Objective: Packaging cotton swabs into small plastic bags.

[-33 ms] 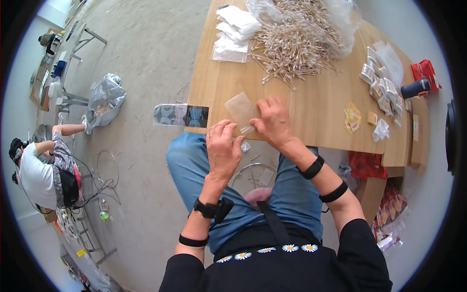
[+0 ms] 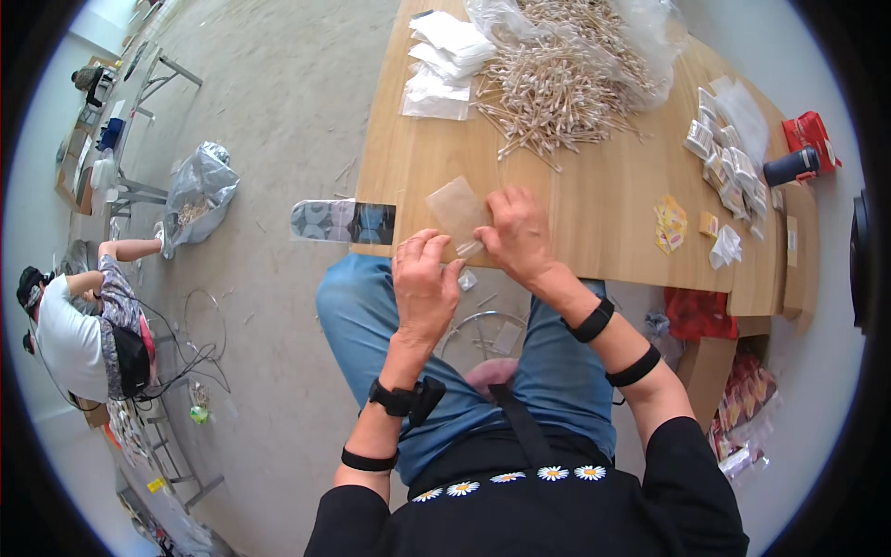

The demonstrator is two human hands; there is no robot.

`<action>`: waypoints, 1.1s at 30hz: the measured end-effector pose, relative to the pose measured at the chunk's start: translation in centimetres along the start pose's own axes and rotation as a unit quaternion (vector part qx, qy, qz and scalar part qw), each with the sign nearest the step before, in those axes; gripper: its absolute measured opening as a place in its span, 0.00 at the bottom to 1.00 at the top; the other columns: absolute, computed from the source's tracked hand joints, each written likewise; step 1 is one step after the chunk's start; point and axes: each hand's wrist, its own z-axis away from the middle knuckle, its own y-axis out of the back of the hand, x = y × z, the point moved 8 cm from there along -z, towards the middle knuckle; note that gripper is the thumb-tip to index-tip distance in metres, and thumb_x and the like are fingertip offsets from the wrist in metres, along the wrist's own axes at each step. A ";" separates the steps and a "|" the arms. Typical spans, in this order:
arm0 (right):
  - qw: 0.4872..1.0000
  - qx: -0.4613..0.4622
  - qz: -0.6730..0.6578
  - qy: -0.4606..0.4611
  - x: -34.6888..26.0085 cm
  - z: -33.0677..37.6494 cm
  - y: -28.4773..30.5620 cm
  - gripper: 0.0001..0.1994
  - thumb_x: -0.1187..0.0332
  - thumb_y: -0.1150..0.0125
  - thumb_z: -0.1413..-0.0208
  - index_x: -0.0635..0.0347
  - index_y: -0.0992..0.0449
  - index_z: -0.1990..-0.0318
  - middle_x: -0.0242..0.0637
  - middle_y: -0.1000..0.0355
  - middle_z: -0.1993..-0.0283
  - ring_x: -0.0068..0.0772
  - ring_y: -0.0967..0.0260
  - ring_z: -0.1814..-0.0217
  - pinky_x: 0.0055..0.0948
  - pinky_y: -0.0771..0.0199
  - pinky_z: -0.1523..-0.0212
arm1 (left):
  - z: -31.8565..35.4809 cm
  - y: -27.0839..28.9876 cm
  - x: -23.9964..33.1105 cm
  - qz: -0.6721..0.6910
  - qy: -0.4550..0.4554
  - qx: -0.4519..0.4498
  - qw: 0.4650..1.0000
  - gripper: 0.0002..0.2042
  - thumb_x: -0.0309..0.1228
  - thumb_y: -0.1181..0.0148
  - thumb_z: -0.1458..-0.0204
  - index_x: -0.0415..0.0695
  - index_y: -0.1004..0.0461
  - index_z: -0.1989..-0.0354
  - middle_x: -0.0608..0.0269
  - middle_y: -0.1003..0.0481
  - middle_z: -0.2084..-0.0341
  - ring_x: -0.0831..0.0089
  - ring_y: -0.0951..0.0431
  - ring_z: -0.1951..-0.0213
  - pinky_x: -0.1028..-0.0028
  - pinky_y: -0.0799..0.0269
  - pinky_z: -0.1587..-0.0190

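A small clear plastic bag (image 2: 455,206) lies at the near edge of the wooden table, its lower end between my hands. My right hand (image 2: 520,234) is on the bag's right side, thumb and fingers closed on its edge. At the lower left corner, my left hand (image 2: 424,286) has curled fingers, with thumb and forefinger closed at the bag's open end. The fingertips partly cover that end. Beyond the bag is a big heap of cotton swabs (image 2: 557,88), partly under clear plastic film. A stack of empty clear bags (image 2: 445,60) lies left of the heap.
Packed white bundles (image 2: 724,162), yellow cards (image 2: 670,225), a dark bottle (image 2: 792,167) and a red packet (image 2: 809,135) lie at the table's right. A patterned strip (image 2: 343,223) juts past the left edge. Another person (image 2: 79,325) sits far left near a grey sack (image 2: 200,200).
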 end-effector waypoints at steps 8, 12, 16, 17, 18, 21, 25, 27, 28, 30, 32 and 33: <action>0.999 -0.025 -0.011 0.019 -0.2 0.0 -2.1 0.05 0.71 0.37 0.59 0.59 0.28 0.76 0.41 0.29 0.70 0.46 0.30 0.61 0.43 0.32 0.59 | 0.0 -0.2 -0.1 -0.011 -0.007 -0.010 1.000 0.15 0.23 0.32 0.57 0.36 0.24 0.59 0.50 0.26 0.55 0.53 0.29 0.49 0.60 0.34 0.44; 0.999 0.019 -0.014 0.042 -0.5 -0.5 -0.6 0.04 0.74 0.39 0.58 0.58 0.28 0.76 0.40 0.29 0.69 0.45 0.31 0.62 0.42 0.35 0.60 | -0.2 -0.2 -0.3 0.009 -0.005 -0.011 1.000 0.15 0.23 0.32 0.56 0.36 0.24 0.58 0.50 0.26 0.55 0.53 0.29 0.50 0.61 0.33 0.45; 0.997 0.045 -0.022 0.056 -1.7 -2.1 2.0 0.03 0.76 0.41 0.58 0.58 0.29 0.74 0.40 0.30 0.68 0.44 0.32 0.60 0.41 0.35 0.58 | -0.6 0.2 -1.5 0.062 0.022 0.015 0.998 0.14 0.25 0.32 0.52 0.35 0.24 0.57 0.53 0.24 0.58 0.61 0.25 0.56 0.68 0.28 0.52; 0.996 0.043 -0.026 0.076 -2.2 -2.6 2.4 0.04 0.77 0.42 0.58 0.59 0.29 0.73 0.40 0.30 0.68 0.44 0.33 0.59 0.41 0.35 0.58 | -0.9 0.3 -1.6 0.061 0.023 0.017 0.998 0.14 0.25 0.32 0.52 0.35 0.24 0.57 0.53 0.24 0.58 0.61 0.25 0.56 0.68 0.28 0.52; 0.994 0.043 -0.028 0.095 -2.5 -3.0 2.6 0.04 0.78 0.42 0.57 0.59 0.29 0.72 0.41 0.31 0.67 0.44 0.33 0.58 0.41 0.35 0.58 | -1.1 -0.1 -2.6 0.172 0.099 0.013 0.980 0.14 0.27 0.33 0.50 0.35 0.24 0.56 0.55 0.23 0.59 0.66 0.24 0.58 0.71 0.27 0.55; 0.993 0.050 -0.006 0.111 -3.0 -4.4 2.8 0.05 0.78 0.42 0.59 0.59 0.29 0.72 0.41 0.31 0.67 0.44 0.33 0.59 0.40 0.35 0.58 | -1.5 -0.2 -3.4 0.240 0.145 0.005 0.960 0.14 0.29 0.34 0.47 0.35 0.24 0.55 0.58 0.22 0.62 0.74 0.23 0.62 0.75 0.27 0.58; 0.976 0.141 0.099 0.136 -3.7 -9.8 5.4 0.06 0.78 0.41 0.61 0.58 0.28 0.72 0.41 0.30 0.67 0.44 0.32 0.58 0.40 0.34 0.57 | -1.2 -0.5 -3.0 0.200 0.130 -0.025 0.971 0.12 0.28 0.34 0.47 0.35 0.23 0.57 0.59 0.21 0.66 0.75 0.22 0.65 0.75 0.26 0.59; 0.970 0.159 0.128 0.135 -3.0 -13.8 5.7 0.07 0.78 0.41 0.63 0.59 0.27 0.72 0.40 0.30 0.66 0.44 0.32 0.58 0.40 0.33 0.56 | -1.0 -0.6 -2.5 0.213 0.127 -0.025 0.968 0.11 0.27 0.34 0.48 0.35 0.23 0.59 0.59 0.21 0.67 0.75 0.22 0.66 0.75 0.26 0.60; 0.965 0.171 0.151 0.130 -2.3 -16.0 5.3 0.07 0.78 0.41 0.63 0.59 0.26 0.71 0.40 0.29 0.66 0.44 0.31 0.57 0.39 0.32 0.56 | -1.0 -0.5 -2.2 0.207 0.123 -0.026 0.970 0.11 0.26 0.34 0.48 0.35 0.23 0.59 0.58 0.21 0.67 0.74 0.22 0.66 0.75 0.26 0.60; 0.961 0.171 0.180 0.124 -1.5 -17.1 4.4 0.08 0.77 0.40 0.63 0.60 0.25 0.70 0.40 0.29 0.65 0.43 0.30 0.57 0.39 0.31 0.55 | -1.0 -0.9 -2.4 0.208 0.127 -0.033 0.969 0.11 0.25 0.34 0.49 0.35 0.23 0.59 0.58 0.21 0.67 0.73 0.22 0.66 0.75 0.26 0.60; 0.966 0.170 0.146 0.132 -1.1 -16.3 4.9 0.10 0.77 0.40 0.63 0.61 0.23 0.68 0.41 0.29 0.65 0.43 0.29 0.56 0.38 0.30 0.54 | -1.2 -0.6 -2.1 0.193 0.122 -0.031 0.973 0.11 0.23 0.35 0.51 0.35 0.23 0.59 0.57 0.22 0.68 0.71 0.22 0.67 0.74 0.26 0.61; 0.966 0.167 0.142 0.136 -1.4 -14.8 4.7 0.10 0.77 0.40 0.63 0.61 0.23 0.68 0.41 0.29 0.65 0.43 0.29 0.56 0.38 0.30 0.54 | -1.0 -0.3 -2.3 0.192 0.127 -0.027 0.973 0.11 0.23 0.35 0.51 0.35 0.23 0.59 0.57 0.22 0.68 0.71 0.22 0.67 0.74 0.26 0.61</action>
